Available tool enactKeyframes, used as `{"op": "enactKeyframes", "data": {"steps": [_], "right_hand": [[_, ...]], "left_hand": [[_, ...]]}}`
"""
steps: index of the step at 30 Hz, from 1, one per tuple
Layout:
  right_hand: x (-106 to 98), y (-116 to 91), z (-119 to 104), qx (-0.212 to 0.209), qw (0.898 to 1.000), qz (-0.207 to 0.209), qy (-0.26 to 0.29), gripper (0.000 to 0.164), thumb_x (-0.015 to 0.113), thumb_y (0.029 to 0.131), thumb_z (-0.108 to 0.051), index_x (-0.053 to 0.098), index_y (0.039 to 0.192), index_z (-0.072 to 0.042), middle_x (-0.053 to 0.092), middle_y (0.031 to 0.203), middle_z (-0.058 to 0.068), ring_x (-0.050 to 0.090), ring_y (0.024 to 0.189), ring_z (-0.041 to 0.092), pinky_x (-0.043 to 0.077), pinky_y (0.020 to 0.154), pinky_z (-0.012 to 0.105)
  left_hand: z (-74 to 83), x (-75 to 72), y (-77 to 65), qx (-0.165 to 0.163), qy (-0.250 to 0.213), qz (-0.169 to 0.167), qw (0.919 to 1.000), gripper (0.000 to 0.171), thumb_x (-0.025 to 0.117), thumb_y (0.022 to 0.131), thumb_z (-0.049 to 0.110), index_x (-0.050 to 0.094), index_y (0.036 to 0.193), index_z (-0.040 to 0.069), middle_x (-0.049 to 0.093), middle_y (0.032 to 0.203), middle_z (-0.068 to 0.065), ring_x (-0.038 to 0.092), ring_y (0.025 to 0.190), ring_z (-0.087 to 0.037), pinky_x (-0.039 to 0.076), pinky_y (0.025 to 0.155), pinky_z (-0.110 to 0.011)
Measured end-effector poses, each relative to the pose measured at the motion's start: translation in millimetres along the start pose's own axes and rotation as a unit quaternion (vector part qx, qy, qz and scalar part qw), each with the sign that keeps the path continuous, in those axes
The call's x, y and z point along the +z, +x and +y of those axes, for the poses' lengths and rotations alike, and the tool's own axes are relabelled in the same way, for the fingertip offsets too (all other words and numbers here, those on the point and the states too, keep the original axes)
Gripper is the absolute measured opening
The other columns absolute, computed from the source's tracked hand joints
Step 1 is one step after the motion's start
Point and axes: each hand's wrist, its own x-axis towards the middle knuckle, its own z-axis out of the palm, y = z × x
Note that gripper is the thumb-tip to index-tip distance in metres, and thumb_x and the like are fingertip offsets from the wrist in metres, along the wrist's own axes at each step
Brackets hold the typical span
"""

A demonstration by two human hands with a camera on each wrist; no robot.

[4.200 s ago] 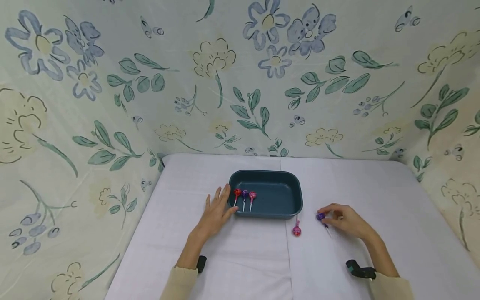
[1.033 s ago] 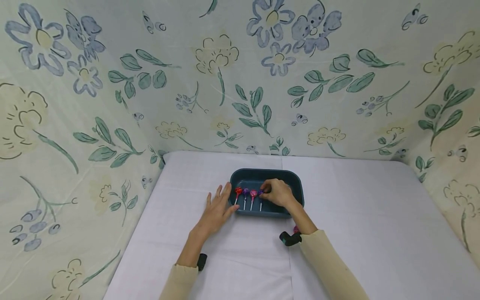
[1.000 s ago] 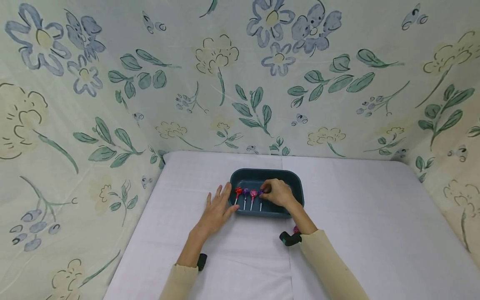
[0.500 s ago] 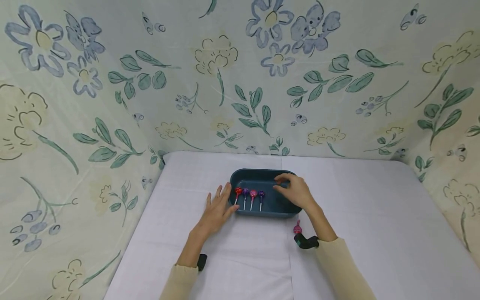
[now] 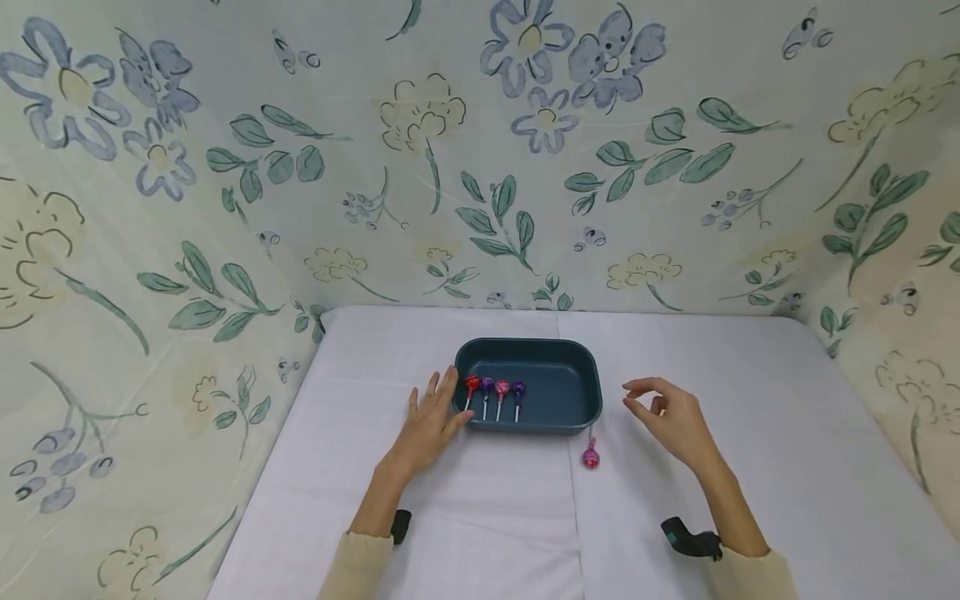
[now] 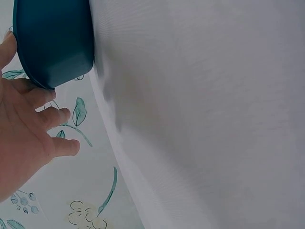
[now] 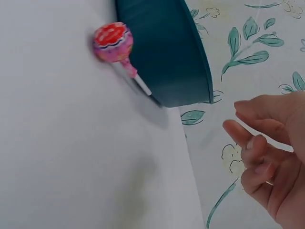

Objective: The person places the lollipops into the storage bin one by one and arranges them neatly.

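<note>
My left hand [image 5: 423, 429] lies with spread, straight fingers against the left end of a dark teal tray [image 5: 525, 428]; the left wrist view shows its fingers at the tray wall [image 6: 57, 43]. Inside stand out a red lollipop [image 5: 472, 382], a purple one, a pink lollipop [image 5: 502, 387] and a second purple lollipop [image 5: 519, 388], side by side with sticks toward me. My right hand [image 5: 675, 425] hovers right of the tray, fingers loosely bent, thumb and index apart, holding nothing. Another pink lollipop [image 7: 113, 42] lies on the cloth by the tray's front right corner, its stick toward the tray.
A white cloth [image 5: 495, 517] covers the table, with a fold line running front to back. Floral fabric [image 5: 450, 167] hangs behind and at both sides. The tray's right half shows bare floor. A black wrist camera [image 5: 690, 540] sits on the right wrist.
My right hand picked up the purple lollipop from the table, set it down in the tray beside the others, let go and moved away to the right. The left hand stayed at the tray.
</note>
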Motion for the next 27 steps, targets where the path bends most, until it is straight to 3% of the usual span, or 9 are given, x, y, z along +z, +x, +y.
{"op": "enactKeyframes", "data": {"steps": [4, 8, 11, 18, 27], "right_hand": [[5.0, -19.5, 7.8, -0.04, 0.996, -0.081, 0.008, 0.03, 0.082, 0.086, -0.002, 0.075, 0.114, -0.01, 0.075, 0.106, 0.007, 0.046, 0.058, 0.005, 0.04, 0.048, 0.021], [17.9, -30.6, 9.6, -0.117, 0.977, -0.172, 0.044, 0.037, 0.085, 0.08, 0.003, 0.077, 0.114, -0.011, 0.074, 0.116, 0.008, 0.055, 0.066, 0.007, 0.048, 0.054, 0.02], [25.7, -34.4, 5.8, -0.135, 0.967, -0.207, 0.054, 0.038, 0.086, 0.079, 0.002, 0.078, 0.114, -0.012, 0.073, 0.119, 0.008, 0.059, 0.072, 0.01, 0.051, 0.058, 0.02], [32.2, -33.6, -6.5, -0.123, 0.971, -0.203, -0.014, 0.034, 0.088, 0.079, -0.005, 0.079, 0.11, -0.018, 0.069, 0.119, 0.004, 0.047, 0.062, -0.003, 0.044, 0.057, 0.017], [39.9, -32.3, -8.9, -0.15, 0.971, -0.169, -0.085, 0.033, 0.086, 0.08, 0.0, 0.08, 0.105, -0.02, 0.066, 0.114, -0.001, 0.041, 0.062, -0.006, 0.041, 0.057, 0.015]], "left_hand": [[-0.3, -0.9, -0.5, -0.001, -0.003, -0.001, 1.0, 0.082, 0.052, 0.107, 0.048, 0.013, 0.167, 0.009, 0.017, 0.174, -0.008, 0.013, 0.162, -0.038, 0.006, 0.127, -0.07], [0.1, -1.9, -0.8, -0.001, -0.001, -0.003, 1.0, 0.082, 0.05, 0.107, 0.051, 0.012, 0.167, 0.01, 0.017, 0.174, -0.007, 0.013, 0.162, -0.038, 0.006, 0.127, -0.069], [0.2, -1.5, -0.8, 0.0, 0.0, -0.003, 1.0, 0.083, 0.05, 0.107, 0.051, 0.012, 0.167, 0.01, 0.017, 0.174, -0.007, 0.013, 0.162, -0.038, 0.006, 0.127, -0.069], [0.2, -0.6, -0.8, 0.0, -0.003, -0.002, 1.0, 0.082, 0.051, 0.106, 0.05, 0.013, 0.167, 0.009, 0.017, 0.174, -0.007, 0.014, 0.162, -0.038, 0.006, 0.127, -0.069], [0.9, -1.5, -0.7, 0.002, -0.004, 0.0, 1.0, 0.082, 0.051, 0.106, 0.05, 0.013, 0.167, 0.009, 0.017, 0.174, -0.007, 0.014, 0.162, -0.038, 0.006, 0.126, -0.07]]}}
